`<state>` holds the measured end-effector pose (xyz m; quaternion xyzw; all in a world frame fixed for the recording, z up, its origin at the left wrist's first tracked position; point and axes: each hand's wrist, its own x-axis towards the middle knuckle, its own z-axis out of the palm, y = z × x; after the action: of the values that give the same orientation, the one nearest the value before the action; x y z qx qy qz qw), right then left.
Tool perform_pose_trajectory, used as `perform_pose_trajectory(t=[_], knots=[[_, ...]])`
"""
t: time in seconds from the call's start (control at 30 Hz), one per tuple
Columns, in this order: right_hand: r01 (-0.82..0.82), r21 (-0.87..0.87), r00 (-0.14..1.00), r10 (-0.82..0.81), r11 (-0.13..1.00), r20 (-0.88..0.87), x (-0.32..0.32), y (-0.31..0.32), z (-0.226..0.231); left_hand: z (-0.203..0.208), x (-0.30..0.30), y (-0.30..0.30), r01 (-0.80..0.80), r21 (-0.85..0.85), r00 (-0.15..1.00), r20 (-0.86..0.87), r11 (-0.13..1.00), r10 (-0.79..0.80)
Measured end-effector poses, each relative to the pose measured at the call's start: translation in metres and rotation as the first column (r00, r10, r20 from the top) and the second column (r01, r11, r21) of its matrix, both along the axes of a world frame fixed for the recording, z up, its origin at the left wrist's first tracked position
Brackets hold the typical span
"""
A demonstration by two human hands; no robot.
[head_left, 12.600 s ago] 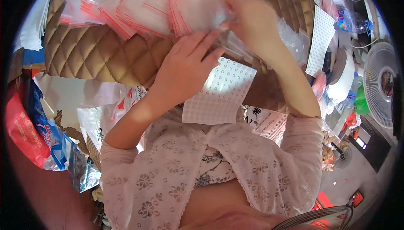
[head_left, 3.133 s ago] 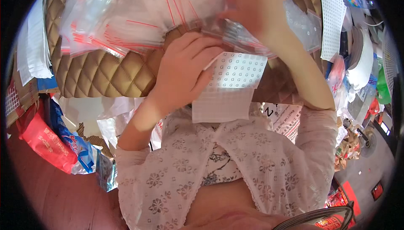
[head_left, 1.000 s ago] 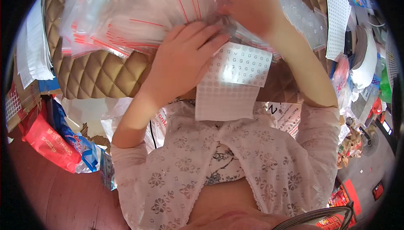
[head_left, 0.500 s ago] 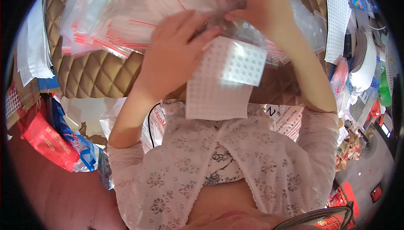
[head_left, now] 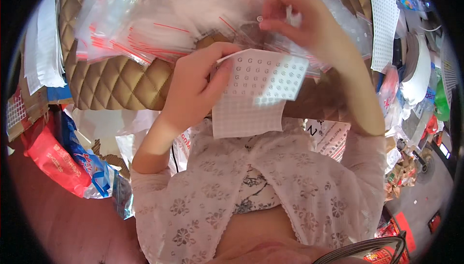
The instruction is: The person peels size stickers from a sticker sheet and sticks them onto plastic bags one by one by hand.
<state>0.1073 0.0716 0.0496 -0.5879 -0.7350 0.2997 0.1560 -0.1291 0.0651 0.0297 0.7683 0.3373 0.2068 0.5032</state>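
Pinching the near-left corner of a sheet of round labels (head_left: 263,78), the left hand (head_left: 200,78) has its thumb and forefinger clamped together on the paper, the other fingers bent behind; the sheet stands tilted between the two forearms, its printed face toward the wearer, one bright patch of light on its right part, and its paler lower part (head_left: 247,120) hangs down in front of the floral top (head_left: 208,186); the right hand (head_left: 302,22), slightly blurred, is raised beyond the sheet and to the right, fingers curled in a loose ring, thumb and forefinger tips near each other; a small round label (head_left: 260,19) shows right at those tips, but whether they are clamped on it or it lies on the plastic behind, I cannot tell; a small whitish patch inside the ring is too unclear to name; under and around this hand spread clear plastic bags (head_left: 350,32), some marked with little rounds; a larger heap of red-striped bags (head_left: 164,17) lies farther left, beyond the left hand; both lots rest on a brown quilted surface (head_left: 121,85).
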Motion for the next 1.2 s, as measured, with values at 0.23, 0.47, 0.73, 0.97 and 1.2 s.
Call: perform_pose_trajectory(t=[0.23,0.47,0.73,0.97,1.2], knots=[[0.004,0.28,0.994,0.028,0.96,-0.108,-0.027,-0.061,0.004,-0.004,0.023,-0.029,-0.144,-0.6,0.857,0.322,0.787,0.403],[-0.027,0.422,0.998,0.047,0.906,-0.038,-0.042,-0.067,0.006,0.005,0.024,-0.045,-0.155,-0.656,0.894,0.225,0.739,0.388],[-0.235,0.731,0.963,0.052,0.641,0.264,-0.049,-0.08,-0.011,-0.004,0.004,-0.026,0.082,-0.88,0.921,0.246,0.469,0.302],[-0.436,0.745,0.899,0.208,0.505,0.385,-0.033,-0.047,-0.009,0.001,0.008,-0.017,-0.095,-0.709,0.936,0.174,0.699,0.305],[-0.553,0.719,0.831,0.218,0.422,0.512,-0.033,-0.045,-0.009,-0.011,0.003,-0.013,-0.131,-0.746,0.91,0.17,0.653,0.377]])
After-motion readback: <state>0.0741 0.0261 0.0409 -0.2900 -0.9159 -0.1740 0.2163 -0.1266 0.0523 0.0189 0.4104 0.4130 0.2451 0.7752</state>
